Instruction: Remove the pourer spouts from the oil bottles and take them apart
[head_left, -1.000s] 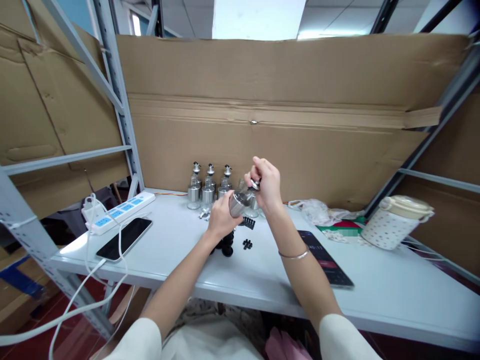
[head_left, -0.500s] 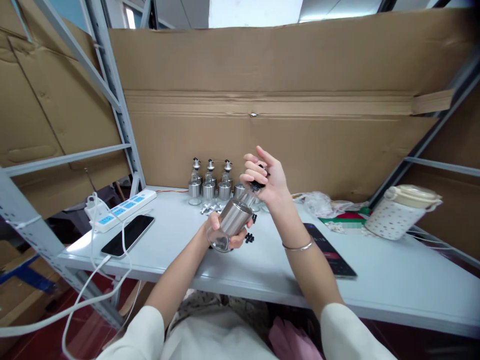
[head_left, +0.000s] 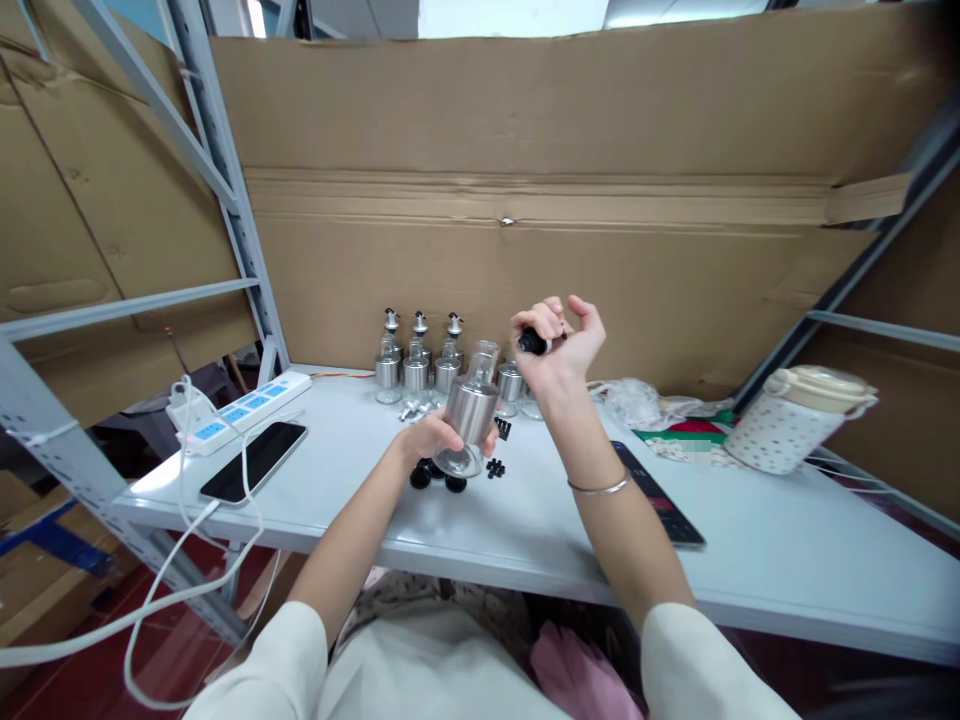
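Observation:
My left hand (head_left: 429,436) is closed around the lower part of a glass bottle with a brushed metal sleeve (head_left: 472,408). The bottle leans slightly right, and its clear neck is uncovered. Up and to the right, my right hand (head_left: 566,358) grips a black stopper (head_left: 532,342), apart from the bottle; the stopper's other end is hidden by the fingers. Below the bottle lie round black caps (head_left: 454,484). Small black pieces (head_left: 496,467) sit just right of it. Small silver parts (head_left: 417,409) lie behind my left hand, near several similar bottles (head_left: 388,375).
Some rear bottles carry metal pourer tops (head_left: 420,324). A tablet (head_left: 664,500) lies beside my right forearm, a phone (head_left: 255,463) and a power strip (head_left: 251,408) at left. Plastic bags (head_left: 649,408) and a spotted container (head_left: 799,425) stand at right. Cardboard (head_left: 525,120) walls the back.
My right hand has moved right, away from the bottle's neck, with the black stopper in it. The bottle in my left hand is more upright and its neck now shows bare.

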